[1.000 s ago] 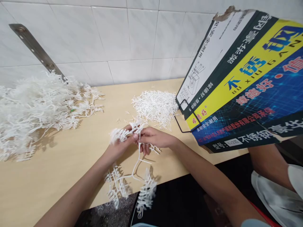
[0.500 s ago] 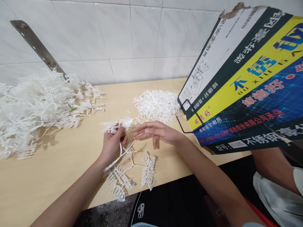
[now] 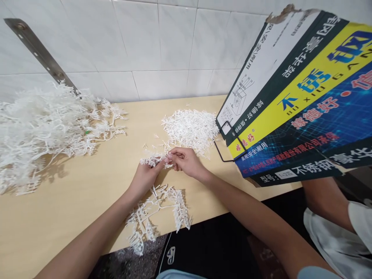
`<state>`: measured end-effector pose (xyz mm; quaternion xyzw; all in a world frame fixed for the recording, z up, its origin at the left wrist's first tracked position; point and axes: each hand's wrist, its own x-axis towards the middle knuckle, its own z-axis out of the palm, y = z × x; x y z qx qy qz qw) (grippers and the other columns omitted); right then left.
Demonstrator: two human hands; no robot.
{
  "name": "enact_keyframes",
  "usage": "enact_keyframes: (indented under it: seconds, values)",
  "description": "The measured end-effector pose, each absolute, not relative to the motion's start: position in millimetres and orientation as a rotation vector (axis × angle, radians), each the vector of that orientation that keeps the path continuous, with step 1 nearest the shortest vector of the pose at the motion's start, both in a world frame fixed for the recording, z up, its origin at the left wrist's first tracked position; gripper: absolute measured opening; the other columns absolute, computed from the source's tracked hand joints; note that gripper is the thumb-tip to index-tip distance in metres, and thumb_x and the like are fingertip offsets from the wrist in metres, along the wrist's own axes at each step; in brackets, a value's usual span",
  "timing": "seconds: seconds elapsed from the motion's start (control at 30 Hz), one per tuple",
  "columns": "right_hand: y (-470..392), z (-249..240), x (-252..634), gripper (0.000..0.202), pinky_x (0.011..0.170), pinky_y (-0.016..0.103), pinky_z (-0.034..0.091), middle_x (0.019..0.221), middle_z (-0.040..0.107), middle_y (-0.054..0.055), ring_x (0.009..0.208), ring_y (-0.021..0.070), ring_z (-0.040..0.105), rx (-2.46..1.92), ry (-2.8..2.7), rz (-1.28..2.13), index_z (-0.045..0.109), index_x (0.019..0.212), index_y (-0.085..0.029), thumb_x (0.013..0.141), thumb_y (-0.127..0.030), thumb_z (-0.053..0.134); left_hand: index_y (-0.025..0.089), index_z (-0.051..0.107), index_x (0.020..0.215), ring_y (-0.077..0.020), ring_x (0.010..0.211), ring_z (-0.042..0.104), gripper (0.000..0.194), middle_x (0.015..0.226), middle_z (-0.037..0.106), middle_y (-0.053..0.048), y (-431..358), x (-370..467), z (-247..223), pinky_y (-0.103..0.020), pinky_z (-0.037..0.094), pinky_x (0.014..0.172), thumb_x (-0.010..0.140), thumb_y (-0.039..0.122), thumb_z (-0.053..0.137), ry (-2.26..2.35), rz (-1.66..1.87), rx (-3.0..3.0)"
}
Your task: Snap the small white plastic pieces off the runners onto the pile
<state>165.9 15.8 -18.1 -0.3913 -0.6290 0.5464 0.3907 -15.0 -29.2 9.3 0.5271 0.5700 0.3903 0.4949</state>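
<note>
My left hand [image 3: 145,177] is closed round a white branching plastic sprue [image 3: 181,211], whose stems hang below the hand toward the table's front edge. Many thin white bits stick out along its branches. Fingertips of my right hand [image 3: 187,162] are pinched against the part of the sprue that shows above my left thumb; the exact bit between them is too small to make out. Just beyond both hands lies a pile of small loose white plastic pieces [image 3: 190,128]. A few stray pieces are scattered near it on the table.
A big tangled heap of white sprues [image 3: 58,128] covers the table's left side. At right a large printed cardboard box [image 3: 290,112] leans over the table [image 3: 75,205], beside a black wire frame [image 3: 222,154]. Another person's arm [image 3: 327,199] shows behind it. A metal bracket [image 3: 40,50] is against the tiled wall.
My right hand, outstretched and apart before, has come left to my left hand and closed its fingertips at the sprue. The hanging branches have shifted slightly.
</note>
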Motion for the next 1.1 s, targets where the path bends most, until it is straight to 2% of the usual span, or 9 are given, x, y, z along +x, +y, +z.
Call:
enact_keyframes:
  seconds: [0.2, 0.37, 0.6, 0.8, 0.87, 0.93, 1.0, 1.07, 1.1]
  values:
    - [20.5, -14.5, 167.8, 0.022, 0.050, 0.020, 0.039, 0.062, 0.058, -0.003, 0.050, 0.0077, 0.050, -0.954, -1.718, 1.497, 0.067, 0.088, -0.017, 0.094, -0.037, 0.062, 0.019, 0.048, 0.055, -0.0081, 0.045, 0.025, 0.047, 0.046, 0.032, 0.006, -28.6, -16.3, 6.2, -0.025, 0.017, 0.043, 0.082, 0.047, 0.074, 1.394, 0.912, 1.228]
    - [25.7, -10.0, 173.9, 0.017, 0.053, 0.020, 0.033, 0.065, 0.058, -0.004, 0.054, 0.0072, 0.045, -0.828, -1.754, 1.680, 0.062, 0.093, -0.018, 0.094, -0.035, 0.065, 0.018, 0.051, 0.062, -0.0076, 0.047, 0.028, 0.037, 0.051, 0.036, 0.005, -31.3, -14.2, 3.4, -0.024, 0.019, 0.044, 0.081, 0.041, 0.072, 1.363, 0.917, 1.215]
    - [26.5, -3.2, 181.1, 0.030, 0.063, 0.021, 0.042, 0.077, 0.064, 0.000, 0.068, 0.0094, 0.056, -0.706, -1.660, 1.921, 0.059, 0.094, -0.018, 0.091, -0.044, 0.073, 0.016, 0.055, 0.062, -0.0041, 0.044, 0.027, 0.022, 0.050, 0.036, 0.007, -30.3, -8.2, 2.7, -0.021, 0.020, 0.043, 0.066, 0.027, 0.073, 1.200, 0.915, 1.047]
    - [28.2, -9.5, 184.4, 0.031, 0.050, 0.021, 0.026, 0.058, 0.037, -0.009, 0.051, 0.0061, 0.029, -0.468, -1.476, 1.958, 0.061, 0.086, -0.018, 0.090, -0.046, 0.073, 0.017, 0.058, 0.064, -0.0055, 0.036, 0.032, 0.018, 0.045, 0.047, 0.005, -28.3, -19.9, 2.2, -0.021, 0.019, 0.039, 0.061, 0.028, 0.072, 1.118, 0.906, 0.825]
    - [28.1, -8.9, 183.5, 0.022, 0.051, 0.021, 0.027, 0.059, 0.038, -0.008, 0.052, 0.0072, 0.033, -0.529, -1.494, 1.869, 0.065, 0.092, -0.018, 0.094, -0.040, 0.068, 0.018, 0.058, 0.065, -0.0058, 0.035, 0.030, 0.018, 0.040, 0.041, 0.006, -26.9, -22.3, 4.0, -0.020, 0.016, 0.039, 0.065, 0.029, 0.073, 1.125, 0.918, 0.814]
    - [26.1, -6.1, 180.3, 0.017, 0.053, 0.021, 0.035, 0.069, 0.053, -0.003, 0.059, 0.0089, 0.044, -0.680, -1.608, 1.703, 0.070, 0.105, -0.020, 0.098, -0.034, 0.062, 0.017, 0.058, 0.064, -0.0048, 0.037, 0.026, 0.022, 0.039, 0.034, 0.009, -25.5, -21.3, 6.1, -0.020, 0.016, 0.040, 0.067, 0.030, 0.075, 1.175, 0.945, 0.849]
    - [22.1, -2.3, 176.2, 0.024, 0.059, 0.022, 0.044, 0.098, 0.068, 0.004, 0.071, 0.0103, 0.055, -0.808, -1.701, 1.537, 0.069, 0.120, -0.025, 0.102, -0.034, 0.056, 0.017, 0.057, 0.065, -0.0037, 0.040, 0.023, 0.028, 0.043, 0.029, 0.010, -24.6, -18.3, 7.5, -0.019, 0.016, 0.041, 0.069, 0.033, 0.079, 1.227, 0.975, 0.889]
    - [18.0, 0.8, 173.5, 0.032, 0.064, 0.023, 0.051, 0.130, 0.065, 0.007, 0.079, 0.0108, 0.061, -0.875, -1.716, 1.459, 0.065, 0.132, -0.029, 0.105, -0.038, 0.050, 0.017, 0.055, 0.065, -0.0039, 0.042, 0.022, 0.035, 0.046, 0.028, 0.010, -24.2, -15.6, 7.9, -0.020, 0.018, 0.042, 0.072, 0.039, 0.081, 1.260, 1.000, 0.929]
    - [16.5, 1.8, 173.1, 0.034, 0.064, 0.023, 0.053, 0.136, 0.063, 0.008, 0.080, 0.0107, 0.063, -0.898, -1.697, 1.447, 0.063, 0.134, -0.030, 0.105, -0.041, 0.048, 0.017, 0.053, 0.064, -0.0044, 0.043, 0.024, 0.039, 0.047, 0.029, 0.010, -24.1, -14.9, 7.8, -0.020, 0.019, 0.043, 0.074, 0.042, 0.081, 1.267, 1.011, 0.964]
